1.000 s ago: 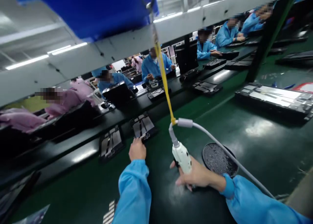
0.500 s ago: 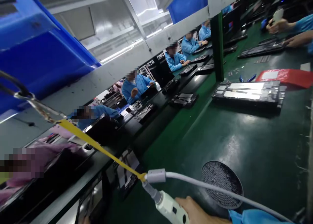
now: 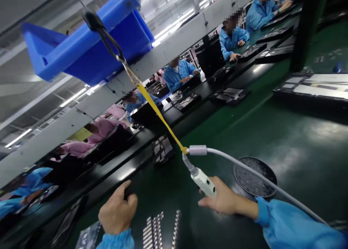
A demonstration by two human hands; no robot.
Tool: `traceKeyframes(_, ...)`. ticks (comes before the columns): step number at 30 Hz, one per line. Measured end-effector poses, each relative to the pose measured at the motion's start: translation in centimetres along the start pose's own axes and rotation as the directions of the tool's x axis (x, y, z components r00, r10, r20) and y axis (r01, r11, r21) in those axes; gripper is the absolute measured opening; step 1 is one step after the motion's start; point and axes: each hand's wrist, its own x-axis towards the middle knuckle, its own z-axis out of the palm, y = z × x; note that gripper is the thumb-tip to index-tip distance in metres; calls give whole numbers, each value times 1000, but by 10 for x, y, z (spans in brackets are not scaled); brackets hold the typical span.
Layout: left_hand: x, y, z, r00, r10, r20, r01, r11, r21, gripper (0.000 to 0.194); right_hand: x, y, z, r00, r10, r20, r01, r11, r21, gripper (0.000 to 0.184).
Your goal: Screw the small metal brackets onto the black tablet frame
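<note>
My right hand [image 3: 221,199] is wrapped around a white electric screwdriver [image 3: 203,181], held above the green work surface [image 3: 296,140]. A grey cable [image 3: 252,173] runs from the tool's top back over my blue sleeve. A yellow strap [image 3: 160,117] ties the tool to an overhead hook. My left hand [image 3: 118,211] hovers at the lower left with fingers curled and the thumb raised, just above a dark flat panel [image 3: 154,231] with pale strips. Whether it grips anything I cannot make out.
A round black dish of small parts [image 3: 255,176] lies right of the tool. Dark panels [image 3: 163,147] ride a black conveyor [image 3: 190,115] beyond. An open device [image 3: 315,86] lies far right. A blue bin [image 3: 89,49] sits on the overhead rail. People in blue and pink coats work opposite.
The view swung up and back down. My left hand, out of sight half a second ago, shows again at lower left. My right hand keeps hold of the screwdriver.
</note>
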Motion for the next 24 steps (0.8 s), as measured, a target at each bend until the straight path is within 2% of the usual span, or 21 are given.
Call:
traceKeyframes(2, -34, 25, -11, 967, 201, -157, -215, 974, -77, 37, -2, -7, -6, 995, -102, -17, 102, 994, -26, 21)
traceKeyframes(4, -67, 50, -18, 912, 338, -233, -374, 918, -132, 35, -4, -18, -16, 984, -158, -87, 159, 987, 6, 21)
traceKeyframes(6, -101, 68, -19, 893, 398, -208, -436, 879, -193, 46, -5, -27, -31, 976, -151, -155, 163, 984, 71, 25)
traceKeyframes(8, -138, 77, -13, 877, 459, -141, -480, 841, -250, 62, -6, -32, -52, 956, -155, -248, 189, 974, 121, 28)
traceKeyframes(9, -157, 79, -8, 852, 513, -108, -521, 805, -285, 68, -7, -33, -64, 935, -181, -306, 227, 966, 123, 30)
traceKeyframes(12, -210, 84, 10, 708, 700, -96, -674, 629, -388, 73, -10, -31, -99, 870, -237, -432, 292, 954, 63, 34)
traceKeyframes(13, -225, 88, 14, 679, 728, -88, -692, 596, -409, 71, -11, -30, -108, 854, -247, -457, 297, 954, 38, 35)
traceKeyframes(14, -238, 93, 16, 671, 738, -69, -690, 587, -424, 70, -11, -28, -115, 840, -255, -479, 300, 954, 18, 35)
traceKeyframes(17, -254, 120, 14, 722, 692, 28, -599, 645, -474, 71, -9, -24, -124, 818, -268, -509, 310, 951, -2, 34)
traceKeyframes(18, -253, 130, 11, 720, 692, 44, -586, 641, -495, 71, -7, -22, -123, 816, -267, -513, 313, 950, 3, 33)
traceKeyframes(22, -236, 168, 7, 630, 775, 44, -650, 558, -516, 65, 1, -17, -114, 820, -275, -503, 321, 947, 4, 30)
traceKeyframes(24, -232, 181, 8, 610, 791, 39, -665, 538, -518, 57, 3, -15, -110, 829, -261, -494, 298, 954, -4, 31)
